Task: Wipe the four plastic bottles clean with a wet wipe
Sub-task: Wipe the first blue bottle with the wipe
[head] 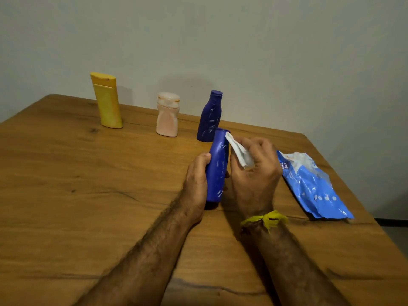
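Yellow bottle [107, 100]: stands upright at the far left of the wooden table [66, 195], near the wall, well apart from both hands; no hand touches it.

Peach bottle [167, 114]: upright, to the right of the yellow one, pale and dull on its surface with a flip cap.

Dark blue bottle [210, 117]: upright just behind the held one, pale streaks showing down its side — it looks not yet wiped.

Left hand [196, 180]: clamped round the lower half of the held blue bottle [217, 166], thumb on the near side, fingers hidden behind it.

Held blue bottle: near the middle of the table, its base low over or on the wood — which one is hard to tell; its long axis runs nearly upright, cap end tilted away and slightly right. Faint whitish smears mark its body.

Wet wipe [239, 151]: a folded white wad lying against the bottle's upper right flank, by the neck.

Right hand [254, 171]: fingers curled and pinching the wipe, set just right of the bottle, so it is the nearer hand for the rubbing. The key relation: the bottle lies directly left of this hand, so a stroke along the long axis, neck to base, seems the likely next step.

Wipe packet [313, 184]: blue, crumpled, flat on the table at the far right.
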